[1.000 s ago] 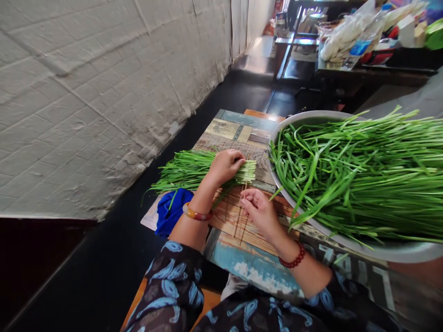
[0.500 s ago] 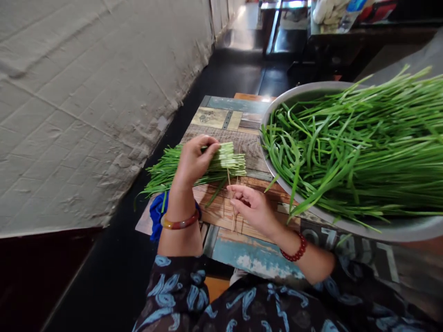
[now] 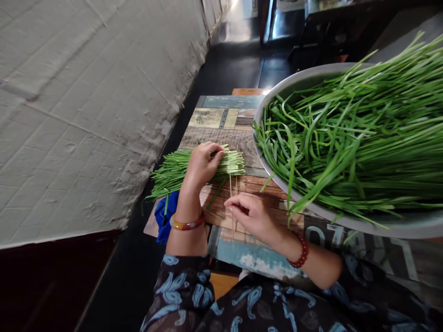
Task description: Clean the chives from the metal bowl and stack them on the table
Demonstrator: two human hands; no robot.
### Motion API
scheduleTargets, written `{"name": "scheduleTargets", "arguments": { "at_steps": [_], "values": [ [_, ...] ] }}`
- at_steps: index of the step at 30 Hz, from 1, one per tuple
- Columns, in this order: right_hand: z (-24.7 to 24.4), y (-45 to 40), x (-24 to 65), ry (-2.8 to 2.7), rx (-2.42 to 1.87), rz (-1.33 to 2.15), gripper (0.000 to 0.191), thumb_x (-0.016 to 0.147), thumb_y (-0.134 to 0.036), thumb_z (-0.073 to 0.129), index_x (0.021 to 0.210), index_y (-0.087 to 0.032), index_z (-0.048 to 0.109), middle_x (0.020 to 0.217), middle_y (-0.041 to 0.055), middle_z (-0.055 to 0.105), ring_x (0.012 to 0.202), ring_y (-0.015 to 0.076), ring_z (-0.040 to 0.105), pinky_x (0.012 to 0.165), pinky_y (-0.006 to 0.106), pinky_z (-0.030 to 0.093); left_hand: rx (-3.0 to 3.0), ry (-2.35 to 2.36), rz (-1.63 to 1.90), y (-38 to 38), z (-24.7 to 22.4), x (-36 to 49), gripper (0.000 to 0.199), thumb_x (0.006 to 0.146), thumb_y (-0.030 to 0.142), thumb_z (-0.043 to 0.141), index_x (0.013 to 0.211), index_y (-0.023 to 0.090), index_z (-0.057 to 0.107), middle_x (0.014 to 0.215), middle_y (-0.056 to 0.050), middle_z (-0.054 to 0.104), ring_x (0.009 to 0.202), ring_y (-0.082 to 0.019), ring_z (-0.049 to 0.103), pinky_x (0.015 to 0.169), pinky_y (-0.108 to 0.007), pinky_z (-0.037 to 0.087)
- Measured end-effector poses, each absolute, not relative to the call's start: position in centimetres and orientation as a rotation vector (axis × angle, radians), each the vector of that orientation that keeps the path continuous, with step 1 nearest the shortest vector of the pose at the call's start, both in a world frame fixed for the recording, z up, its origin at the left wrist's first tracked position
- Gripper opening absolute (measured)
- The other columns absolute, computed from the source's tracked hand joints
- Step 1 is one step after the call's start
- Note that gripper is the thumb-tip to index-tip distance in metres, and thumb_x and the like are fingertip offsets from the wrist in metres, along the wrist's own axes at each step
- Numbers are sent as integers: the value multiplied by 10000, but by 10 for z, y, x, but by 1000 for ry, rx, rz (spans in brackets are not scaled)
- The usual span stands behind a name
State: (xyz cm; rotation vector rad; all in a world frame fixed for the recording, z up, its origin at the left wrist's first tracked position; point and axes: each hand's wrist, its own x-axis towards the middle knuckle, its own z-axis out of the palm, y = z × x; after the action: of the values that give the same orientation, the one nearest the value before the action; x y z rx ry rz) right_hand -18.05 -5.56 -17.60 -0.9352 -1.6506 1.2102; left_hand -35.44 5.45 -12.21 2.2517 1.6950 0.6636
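Note:
A bundle of garlic chives (image 3: 169, 173) lies on the table, its pale cut ends towards the right. Two thin bamboo skewers (image 3: 230, 185) run from these ends towards my body, side by side. Over the pale stems, my left hand (image 3: 205, 161) is closed, thumb and forefinger pinching chives at the bundle's upper side. My right hand (image 3: 251, 214) is closed around the lower part of a skewer, fingertips together. Its curled fingers partly hide the sticks.
A large metal basin (image 3: 277, 94) heaped with long green chives (image 3: 346, 138) stands at the right. Blue cloth (image 3: 165, 216) lies under the left side of the bundle. A pale wall (image 3: 86, 110) rises at the left, beyond the patterned table (image 3: 212, 136).
My left hand has shifted slightly down and right along the chive stems. The right hand sits slightly lower on the skewers. The view has tilted down a little.

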Motion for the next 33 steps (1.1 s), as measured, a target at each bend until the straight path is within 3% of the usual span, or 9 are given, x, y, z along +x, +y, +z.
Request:
{"name": "scheduleTargets", "arguments": {
  "at_steps": [10, 20, 27, 33],
  "values": [
    [-181, -54, -172, -1844, -1158, 1014, 188, 841, -73, 585, 854, -188, 733, 826, 42, 765, 755, 187, 713, 730, 301, 529, 2469, 1816, 251, 54, -134, -324, 201, 974, 280, 531, 924, 180, 699, 952, -102, 699, 940, -266, 608, 859, -396, 425],
    [-181, -47, -172, -1905, -1221, 1135, 176, 875, -111, 600, 876, -208, 748, 834, 31, 778, 779, 199, 729, 731, 303, 523, 2441, 1926, 175, 49, -134, -327, 190, 973, 287, 540, 932, 183, 694, 1028, -119, 677, 1007, -283, 582, 891, -416, 437],
    [-179, -48, -171, -1879, -1199, 1171, 168, 875, -113, 594, 888, -209, 731, 854, 34, 765, 783, 203, 710, 736, 318, 520, 2376, 1887, 282, 53, -136, -331, 163, 952, 258, 553, 898, 179, 685, 986, -118, 671, 987, -280, 587, 900, -422, 446],
    [-181, -50, -173, -1697, -1111, 1119, 135, 888, -133, 569, 942, -221, 656, 859, 25, 712, 752, 174, 679, 721, 299, 537, 2196, 1747, 772, 50, -117, -346, 170, 934, 262, 534, 840, 169, 642, 872, -66, 664, 860, -209, 592, 843, -351, 463]
  ]
}}
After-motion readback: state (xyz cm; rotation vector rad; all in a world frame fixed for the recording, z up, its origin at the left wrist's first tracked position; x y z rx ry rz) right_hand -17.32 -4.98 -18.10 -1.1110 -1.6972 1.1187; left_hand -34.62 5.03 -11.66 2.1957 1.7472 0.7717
